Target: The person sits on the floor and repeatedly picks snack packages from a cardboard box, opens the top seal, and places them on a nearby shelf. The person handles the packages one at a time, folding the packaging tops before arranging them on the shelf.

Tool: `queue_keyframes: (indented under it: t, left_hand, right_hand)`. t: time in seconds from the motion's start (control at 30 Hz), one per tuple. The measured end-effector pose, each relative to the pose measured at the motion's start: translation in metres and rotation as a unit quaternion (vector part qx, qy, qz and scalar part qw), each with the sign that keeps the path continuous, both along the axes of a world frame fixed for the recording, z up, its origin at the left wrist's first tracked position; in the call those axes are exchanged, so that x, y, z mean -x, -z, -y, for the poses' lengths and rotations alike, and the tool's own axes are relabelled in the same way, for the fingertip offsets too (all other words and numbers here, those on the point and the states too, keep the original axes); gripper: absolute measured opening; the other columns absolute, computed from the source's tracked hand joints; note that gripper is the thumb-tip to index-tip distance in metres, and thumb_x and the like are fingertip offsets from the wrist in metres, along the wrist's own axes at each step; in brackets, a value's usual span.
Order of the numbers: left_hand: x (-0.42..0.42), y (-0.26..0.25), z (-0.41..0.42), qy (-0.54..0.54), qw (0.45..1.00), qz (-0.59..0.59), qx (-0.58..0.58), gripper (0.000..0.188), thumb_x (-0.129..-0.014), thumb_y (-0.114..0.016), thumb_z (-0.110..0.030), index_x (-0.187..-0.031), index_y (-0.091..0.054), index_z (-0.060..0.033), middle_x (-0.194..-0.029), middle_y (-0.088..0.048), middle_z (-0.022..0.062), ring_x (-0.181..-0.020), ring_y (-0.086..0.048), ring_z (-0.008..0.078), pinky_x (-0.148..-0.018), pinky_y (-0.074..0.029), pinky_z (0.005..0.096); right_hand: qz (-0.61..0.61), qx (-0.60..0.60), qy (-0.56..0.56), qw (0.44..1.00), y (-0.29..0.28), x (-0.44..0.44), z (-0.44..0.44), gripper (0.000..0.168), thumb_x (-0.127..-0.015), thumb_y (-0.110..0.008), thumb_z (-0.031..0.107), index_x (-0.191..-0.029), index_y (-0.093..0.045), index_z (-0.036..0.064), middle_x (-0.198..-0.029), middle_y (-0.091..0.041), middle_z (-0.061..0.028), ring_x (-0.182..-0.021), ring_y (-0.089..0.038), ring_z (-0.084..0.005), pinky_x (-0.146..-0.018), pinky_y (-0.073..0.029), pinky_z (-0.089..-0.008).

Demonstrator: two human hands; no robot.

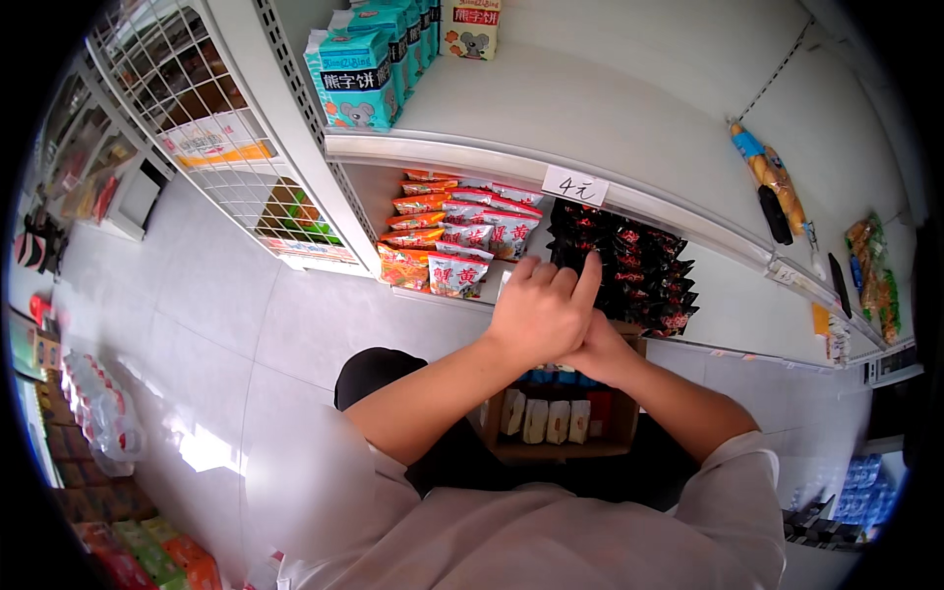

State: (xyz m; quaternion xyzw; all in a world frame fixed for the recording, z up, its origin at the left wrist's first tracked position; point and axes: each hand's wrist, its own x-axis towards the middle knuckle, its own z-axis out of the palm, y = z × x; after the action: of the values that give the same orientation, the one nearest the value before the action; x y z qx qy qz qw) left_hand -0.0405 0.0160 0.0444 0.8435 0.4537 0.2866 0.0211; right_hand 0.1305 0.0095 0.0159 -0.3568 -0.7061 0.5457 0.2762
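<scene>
In front of my chest my two hands touch each other. My left hand (pixel 542 313) is on top, back of the hand up, its index finger pointing forward and the other fingers curled. Much of my right hand (pixel 601 346) is hidden beneath it, and whether anything lies between them cannot be seen. Below them, between my knees, stands a cardboard box (pixel 501 448) with several cream-coloured packets (pixel 558 422) and some blue packs inside. Beyond my hands, black snack bags (pixel 641 273) stand in rows on the lower shelf. White bags (pixel 461 274) and orange bags (pixel 404 267) stand left of them.
Above runs a shelf edge with a handwritten tag (pixel 575 186). The upper shelf holds teal biscuit packs (pixel 358 81), a cream pack (pixel 470 29) and bagged bread (pixel 771 177). A wire-mesh rack panel (pixel 214 140) stands left. Wrapped bottles (pixel 99 409) and cartons sit on the tiled floor.
</scene>
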Motion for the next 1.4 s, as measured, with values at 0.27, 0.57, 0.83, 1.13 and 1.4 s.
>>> queue_keyframes:
  t: [0.27,0.57,0.83,1.13,1.4]
  left_hand:
    - [0.055,-0.04,-0.029,-0.061,0.887,0.232,-0.395,0.068,-0.092,-0.057,-0.04,-0.149,-0.047,-0.0047,-0.15,-0.045,0.0313,-0.138,-0.046,0.0483,-0.118,-0.016,0.0679]
    - [0.075,-0.013,-0.068,-0.207,0.958,0.118,-0.16,0.065,-0.09,-0.064,-0.024,-0.148,-0.045,0.0008,-0.162,-0.024,0.0319,-0.15,-0.025,0.05,-0.116,-0.017,0.0705]
    - [0.064,-0.005,-0.075,-0.205,0.96,0.116,-0.149,0.066,-0.091,-0.063,-0.026,-0.15,-0.045,-0.0021,-0.163,-0.022,0.0323,-0.152,-0.02,0.0509,-0.116,-0.017,0.0713]
    - [0.064,-0.007,-0.074,-0.203,0.963,0.109,-0.137,0.068,-0.09,-0.065,-0.026,-0.151,-0.045,-0.0038,-0.163,-0.02,0.0331,-0.152,-0.018,0.0532,-0.115,-0.018,0.0723]
    - [0.062,-0.008,-0.073,-0.2,0.964,0.109,-0.139,0.07,-0.087,-0.067,-0.025,-0.15,-0.046,-0.0041,-0.162,-0.022,0.0332,-0.151,-0.02,0.0537,-0.114,-0.02,0.0728]
  right_hand:
    - [-0.203,0.14,0.117,0.962,-0.132,0.055,-0.067,0.053,-0.085,-0.076,-0.001,-0.134,-0.055,-0.003,-0.128,-0.066,-0.0139,-0.116,-0.067,-0.0226,-0.101,-0.054,-0.038]
    - [-0.15,0.009,0.147,0.978,-0.163,0.114,-0.223,0.052,-0.091,-0.074,0.006,-0.137,-0.051,-0.003,-0.132,-0.064,-0.0141,-0.118,-0.065,-0.0256,-0.1,-0.057,-0.0437]
    - [0.106,-0.291,0.183,0.933,-0.14,0.144,-0.311,0.053,-0.083,-0.083,0.028,-0.127,-0.067,0.005,-0.114,-0.075,-0.0133,-0.109,-0.071,-0.0268,-0.094,-0.055,-0.0417]
    - [0.341,-0.278,0.253,0.861,-0.151,0.165,-0.327,0.072,-0.084,-0.065,0.075,-0.111,-0.076,0.009,-0.101,-0.077,-0.014,-0.097,-0.074,-0.0316,-0.086,-0.057,-0.0452]
    - [0.343,-0.297,0.167,0.875,-0.15,0.149,-0.338,0.067,-0.089,-0.063,0.068,-0.115,-0.076,0.008,-0.102,-0.076,-0.016,-0.1,-0.073,-0.0343,-0.091,-0.055,-0.043]
